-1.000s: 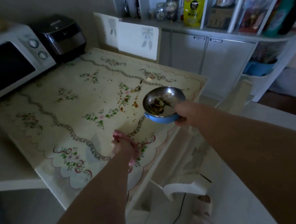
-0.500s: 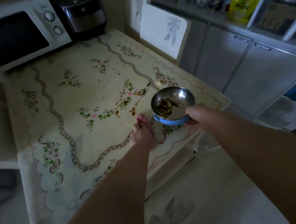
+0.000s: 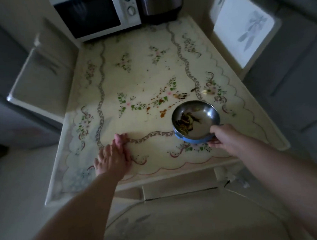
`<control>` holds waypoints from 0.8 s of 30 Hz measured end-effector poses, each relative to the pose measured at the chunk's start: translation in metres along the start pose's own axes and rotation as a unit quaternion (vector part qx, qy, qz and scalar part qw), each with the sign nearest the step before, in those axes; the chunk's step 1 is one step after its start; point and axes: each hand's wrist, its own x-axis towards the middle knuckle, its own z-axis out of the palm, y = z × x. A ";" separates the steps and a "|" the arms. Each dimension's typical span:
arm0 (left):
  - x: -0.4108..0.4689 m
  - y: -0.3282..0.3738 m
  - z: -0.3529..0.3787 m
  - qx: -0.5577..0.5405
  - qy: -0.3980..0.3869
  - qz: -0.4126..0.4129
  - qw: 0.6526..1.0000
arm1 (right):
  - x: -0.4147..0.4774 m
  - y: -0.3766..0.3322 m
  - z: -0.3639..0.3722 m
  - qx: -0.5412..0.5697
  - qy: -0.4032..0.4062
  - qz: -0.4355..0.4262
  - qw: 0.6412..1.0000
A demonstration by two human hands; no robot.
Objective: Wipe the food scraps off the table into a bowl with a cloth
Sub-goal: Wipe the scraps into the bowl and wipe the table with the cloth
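A steel bowl [image 3: 203, 115] with a blue outside holds dark food scraps and sits low over the near right part of the floral-covered table [image 3: 148, 74]. My right hand [image 3: 226, 138] grips its near rim. My left hand [image 3: 113, 157] lies flat on the table's near edge, left of the bowl, pressing a pink cloth [image 3: 119, 138] that only peeks out at the fingertips. Orange and brown food scraps [image 3: 163, 113] are strewn on the table just left of and behind the bowl, with more food scraps [image 3: 180, 96] further back.
A white microwave [image 3: 97, 13] and a dark rice cooker [image 3: 159, 4] stand at the table's far end. A white chair back [image 3: 241, 27] is at the far right, another chair [image 3: 39, 78] on the left, and a chair seat [image 3: 177, 219] right below me.
My left hand with the cloth has slid left along the near edge, away from the bowl. The bowl stays in my right hand. My head has tilted further down.
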 end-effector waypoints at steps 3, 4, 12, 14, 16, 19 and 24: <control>-0.005 0.034 0.010 -0.116 -0.078 -0.073 0.988 | 0.011 0.011 -0.032 -0.031 -0.009 -0.016 0.999; -0.006 0.050 0.011 -0.148 -0.091 -0.094 0.980 | 0.015 0.013 -0.042 -0.036 -0.007 -0.018 0.999; -0.039 0.188 0.018 -0.135 -0.110 -0.018 0.985 | 0.038 0.016 -0.102 0.016 -0.024 -0.016 0.999; -0.047 0.213 0.019 -0.130 -0.115 0.022 0.985 | 0.041 0.015 -0.108 0.022 -0.025 -0.023 0.999; -0.056 0.233 0.021 -0.119 -0.117 0.078 0.983 | 0.043 0.012 -0.114 0.030 -0.024 -0.030 0.999; -0.062 0.242 0.018 -0.092 -0.121 0.171 0.973 | 0.044 0.010 -0.117 0.041 -0.020 -0.027 0.999; -0.053 0.191 0.011 -0.017 -0.137 0.195 0.971 | 0.043 0.011 -0.104 0.044 0.001 -0.005 0.999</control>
